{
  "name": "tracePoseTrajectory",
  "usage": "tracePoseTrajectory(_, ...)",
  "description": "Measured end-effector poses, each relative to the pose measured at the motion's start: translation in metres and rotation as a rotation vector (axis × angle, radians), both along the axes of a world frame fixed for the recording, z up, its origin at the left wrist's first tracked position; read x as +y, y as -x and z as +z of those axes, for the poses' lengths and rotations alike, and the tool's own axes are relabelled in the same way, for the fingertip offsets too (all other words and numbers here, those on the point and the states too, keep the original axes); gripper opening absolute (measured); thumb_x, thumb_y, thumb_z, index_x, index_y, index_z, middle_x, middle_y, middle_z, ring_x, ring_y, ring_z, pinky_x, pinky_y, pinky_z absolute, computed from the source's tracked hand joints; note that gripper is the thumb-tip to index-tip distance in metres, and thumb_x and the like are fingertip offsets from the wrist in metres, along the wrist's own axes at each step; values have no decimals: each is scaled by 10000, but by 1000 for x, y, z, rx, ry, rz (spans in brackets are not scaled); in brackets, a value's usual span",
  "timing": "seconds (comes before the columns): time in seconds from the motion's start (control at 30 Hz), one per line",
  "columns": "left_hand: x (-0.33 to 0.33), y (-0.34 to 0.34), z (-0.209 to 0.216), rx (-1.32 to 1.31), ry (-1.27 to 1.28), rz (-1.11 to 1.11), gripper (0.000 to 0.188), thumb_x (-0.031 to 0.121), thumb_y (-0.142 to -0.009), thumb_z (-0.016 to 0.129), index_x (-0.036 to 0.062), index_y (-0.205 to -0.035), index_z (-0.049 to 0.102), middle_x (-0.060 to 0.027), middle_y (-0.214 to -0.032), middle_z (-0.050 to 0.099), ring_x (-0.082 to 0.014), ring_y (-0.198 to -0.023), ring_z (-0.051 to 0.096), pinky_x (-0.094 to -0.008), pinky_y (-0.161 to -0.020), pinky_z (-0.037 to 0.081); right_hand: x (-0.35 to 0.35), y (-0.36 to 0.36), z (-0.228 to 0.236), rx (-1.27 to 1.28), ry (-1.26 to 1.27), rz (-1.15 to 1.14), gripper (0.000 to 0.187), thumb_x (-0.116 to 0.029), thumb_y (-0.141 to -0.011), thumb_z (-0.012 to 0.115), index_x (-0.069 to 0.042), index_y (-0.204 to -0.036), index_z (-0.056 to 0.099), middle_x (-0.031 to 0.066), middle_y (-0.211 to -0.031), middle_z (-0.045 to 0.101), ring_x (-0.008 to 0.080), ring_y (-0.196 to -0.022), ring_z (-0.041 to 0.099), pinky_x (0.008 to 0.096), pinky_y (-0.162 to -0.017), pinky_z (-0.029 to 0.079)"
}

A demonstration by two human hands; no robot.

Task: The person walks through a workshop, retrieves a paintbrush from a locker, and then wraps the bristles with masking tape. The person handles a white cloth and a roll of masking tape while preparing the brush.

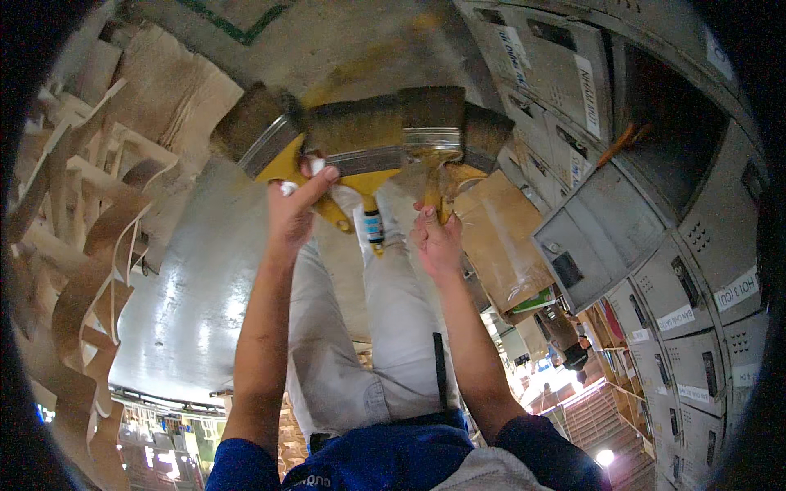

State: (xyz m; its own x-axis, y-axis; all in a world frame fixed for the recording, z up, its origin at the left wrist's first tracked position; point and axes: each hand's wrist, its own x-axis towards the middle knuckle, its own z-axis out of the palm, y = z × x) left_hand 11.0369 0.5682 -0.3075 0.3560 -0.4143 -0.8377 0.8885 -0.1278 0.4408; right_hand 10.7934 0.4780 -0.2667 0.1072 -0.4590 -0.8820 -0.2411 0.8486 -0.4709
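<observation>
- In the head view, several wide brushes with dark bristles and yellow handles are seen in a fanned row ahead of the knees, above the floor (188, 278).
- The left brush (250, 123) is gripped by the left hand (296, 209); its handle is crossed by the thumb, and white coverings (288, 188) are worn on the fingertips.
- The right brush (432, 110) is held upright by its handle in the closed right hand (434, 233).
- Between them the middle brush (352, 131) is shown; whether it is held or propped cannot be told.
- Another brush, the far one (490, 135), is partly hidden behind the right brush.
- The work is flanked by wooden frames (115, 180) on the left, and by a box (499, 217) and lockers (688, 307) on the right.
- The step in hand is judged to be the handling of the brushes; for any next move, firm, level grips would be called for, the heads being crowded together.
</observation>
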Motion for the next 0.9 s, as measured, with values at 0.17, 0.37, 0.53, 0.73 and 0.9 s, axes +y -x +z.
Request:
tracePoseTrajectory(0.17, 14, -2, -8, 0, 4, -3, 343, -5, -821, 840, 112, -974, 557, 6, -973, 634, -123, -905, 643, -289, -829, 503, -11, -10, 9, 196, -9, -6, 463, -537, -1018, 627, -75, -1030, 620, -44, -635, 461, 53, -546, 455, 219, -467, 338)
tracePoseTrajectory(0.37, 32, 10, -26, -39, 31, -27, 399, 55, -878, 798, 86, -1196, 558, 1, -1108, 602, -140, -1028, 626, -314, -907, 502, -21, -19, 17, 211, 39, -10, 376, -533, -1016, 629, -176, -917, 565, 30, -668, 606, 78, -497, 511, 229, -415, 355)
tracePoseTrajectory(0.53, 39, 9, -33, 7, 27, -42, 431, 34, -888, 787, 77, -1264, 580, -16, -1171, 632, -146, -1095, 634, -317, -965, 498, -23, -17, 19, 42, -97, -232, 266, -420, -1043, 631, -163, -1020, 567, 115, -810, 673, 112, -542, 542, 235, -436, 361)
tracePoseTrajectory(0.73, 35, 20, -30, 9, -11, -9, 349, 23, -894, 782, 107, -1162, 575, 30, -1033, 599, -103, -959, 618, -283, -880, 495, -25, -14, 14, -198, -75, -422, 247, -390, -1067, 593, -146, -1063, 554, 85, -810, 621, 98, -521, 414, 235, -488, 328)
tracePoseTrajectory(0.9, 38, 22, -44, -1, 8, -42, 322, 44, -909, 773, 68, -1193, 622, -15, -1120, 650, -130, -1004, 646, -286, -904, 513, -29, -4, 14, -336, -208, -538, 297, -437, -1064, 576, -141, -1065, 552, 30, -729, 521, 84, -514, 362, 246, -504, 297)
